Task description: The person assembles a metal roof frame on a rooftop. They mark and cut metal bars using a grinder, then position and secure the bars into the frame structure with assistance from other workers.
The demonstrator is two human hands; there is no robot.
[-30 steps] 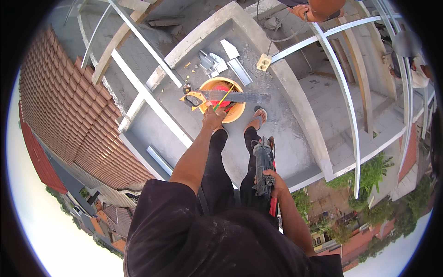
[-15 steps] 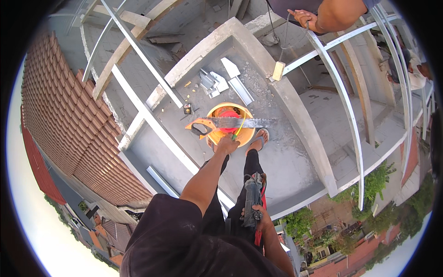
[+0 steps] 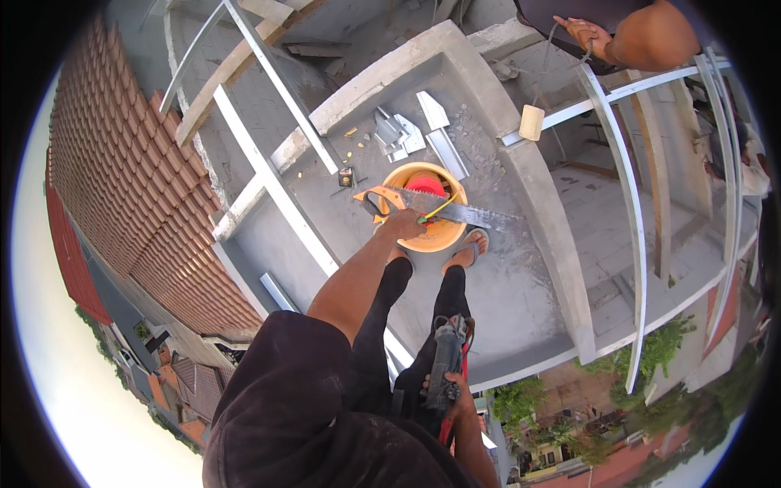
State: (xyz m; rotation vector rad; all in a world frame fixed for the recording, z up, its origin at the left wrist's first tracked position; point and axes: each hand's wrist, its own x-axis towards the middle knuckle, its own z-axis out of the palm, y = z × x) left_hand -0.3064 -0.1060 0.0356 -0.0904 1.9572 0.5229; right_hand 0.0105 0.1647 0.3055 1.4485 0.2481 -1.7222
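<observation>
My left hand (image 3: pixel 403 223) is closed at the rim of an orange-yellow bucket (image 3: pixel 442 239). From its fingers sticks a thin yellow strip (image 3: pixel 442 206) with a green end; its kind is unclear. Across the bucket's mouth lies a hand saw (image 3: pixel 480 215), its orange handle (image 3: pixel 381 198) just beyond my left hand and its blade pointing right. Something red (image 3: pixel 425 184) shows inside the bucket. Low by my thigh, my right hand (image 3: pixel 460 397) grips a dark grey power tool (image 3: pixel 447 358) with red parts beside it.
Metal offcuts (image 3: pixel 399 134) and a small dark box (image 3: pixel 346 176) lie beyond the bucket. A light metal beam (image 3: pixel 277 189) crosses on the left. Concrete kerbs (image 3: pixel 545 220) border the slab. At upper right, another person's hand (image 3: pixel 582 37) holds a cable near a yellowish block (image 3: pixel 531 123).
My left hand has moved forward, closer to the saw. The saw has tilted, its handle farther away and its blade tip nearer. My right hand still holds the power tool; the whole view has shifted.
</observation>
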